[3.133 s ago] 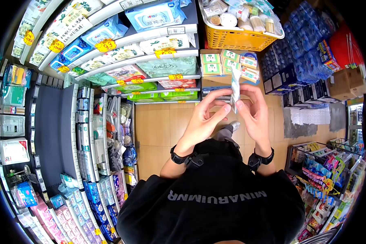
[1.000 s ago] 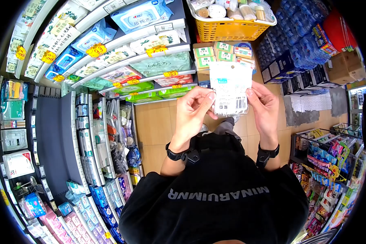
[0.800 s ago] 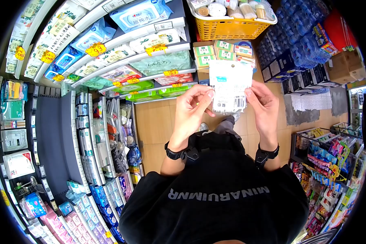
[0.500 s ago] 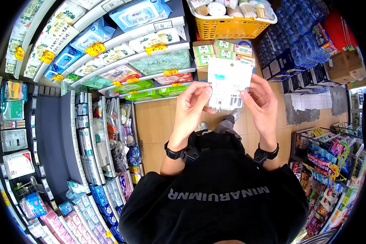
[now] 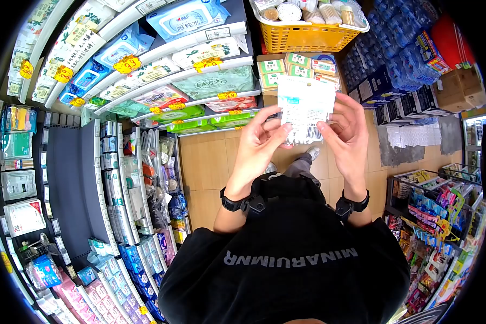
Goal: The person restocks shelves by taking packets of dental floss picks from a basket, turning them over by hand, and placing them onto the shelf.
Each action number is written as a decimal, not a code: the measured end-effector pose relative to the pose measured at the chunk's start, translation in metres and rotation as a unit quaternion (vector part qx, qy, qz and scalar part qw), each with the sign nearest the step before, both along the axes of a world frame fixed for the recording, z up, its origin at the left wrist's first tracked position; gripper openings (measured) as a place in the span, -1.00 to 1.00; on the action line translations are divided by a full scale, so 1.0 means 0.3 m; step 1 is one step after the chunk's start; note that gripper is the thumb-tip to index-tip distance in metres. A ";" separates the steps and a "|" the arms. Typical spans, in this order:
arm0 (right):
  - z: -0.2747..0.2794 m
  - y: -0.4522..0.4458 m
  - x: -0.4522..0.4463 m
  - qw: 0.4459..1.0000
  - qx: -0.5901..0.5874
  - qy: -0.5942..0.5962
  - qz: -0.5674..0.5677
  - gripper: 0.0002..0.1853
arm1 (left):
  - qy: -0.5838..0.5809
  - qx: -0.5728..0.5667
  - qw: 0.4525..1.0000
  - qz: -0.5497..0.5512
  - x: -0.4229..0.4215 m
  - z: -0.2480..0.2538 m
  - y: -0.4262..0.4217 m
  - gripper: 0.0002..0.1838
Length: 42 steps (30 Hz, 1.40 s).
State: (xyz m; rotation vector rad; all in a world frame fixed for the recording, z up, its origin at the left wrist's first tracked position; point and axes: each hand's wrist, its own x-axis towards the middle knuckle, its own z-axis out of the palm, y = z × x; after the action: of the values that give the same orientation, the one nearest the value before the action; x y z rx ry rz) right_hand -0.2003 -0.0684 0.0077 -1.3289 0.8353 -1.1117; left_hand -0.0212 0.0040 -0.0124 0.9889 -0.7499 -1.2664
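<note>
Between my two hands is a flat white packet (image 5: pixel 306 105) with a hang hole at its top, a blue patch, small print and a barcode. Thin white stick-like ends show along its bottom edge; I cannot tell exactly what they are. My left hand (image 5: pixel 263 141) pinches the lower left corner, thumb on the printed face. On the opposite side, my right hand (image 5: pixel 346 129) grips the edge near the barcode, thumb in front and fingers behind. The packet is held up in front of my body, above the floor.
Shelves of wipes and tissue packs (image 5: pixel 189 19) rise ahead and left. A yellow basket (image 5: pixel 308 39) of small goods stands ahead, with a box of packets (image 5: pixel 270 66) below it. Bottled water (image 5: pixel 407 59) is stacked right; a snack rack (image 5: pixel 437 216) stands lower right.
My left thumb has slid a little right along the packet's lower part. The packet has shifted slightly, and my right fingers have moved a little. The surroundings look the same.
</note>
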 end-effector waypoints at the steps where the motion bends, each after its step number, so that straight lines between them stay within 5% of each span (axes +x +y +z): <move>1: -0.002 -0.001 -0.001 1.000 0.000 0.000 0.000 -0.34 | 0.000 0.000 1.000 0.000 0.000 -0.003 0.000 -0.62; 16: -0.020 0.003 -0.010 0.998 -0.062 0.016 0.002 -0.55 | 0.043 -0.004 0.999 -0.012 -0.003 -0.013 -0.009 -0.68; 22: -0.007 0.007 -0.001 0.986 -0.136 0.095 -0.026 -0.69 | 0.019 0.004 1.000 0.001 -0.004 -0.021 -0.006 -0.66; 24: -0.002 0.007 -0.007 0.945 -0.235 0.219 -0.059 -0.68 | 0.016 0.003 1.000 0.001 -0.007 -0.019 -0.007 -0.65; 28: 0.002 0.017 -0.012 0.949 -0.180 0.257 -0.013 -0.69 | -0.010 -0.004 1.000 -0.001 -0.008 -0.022 -0.007 -0.64; 30: -0.011 0.024 0.000 0.992 -0.017 0.117 0.053 -0.72 | -0.026 -0.002 0.999 -0.021 -0.005 -0.030 -0.005 -0.61; 42: -0.005 0.020 0.022 0.991 -0.047 0.106 0.066 -0.61 | -0.034 0.002 0.998 -0.049 -0.032 -0.012 0.000 -0.51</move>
State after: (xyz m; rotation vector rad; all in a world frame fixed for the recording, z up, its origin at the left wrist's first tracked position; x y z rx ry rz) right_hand -0.1937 -0.0625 0.0061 -1.5774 0.8439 -0.9273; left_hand -0.0309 0.0038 -0.0159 1.0125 -0.8576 -1.3246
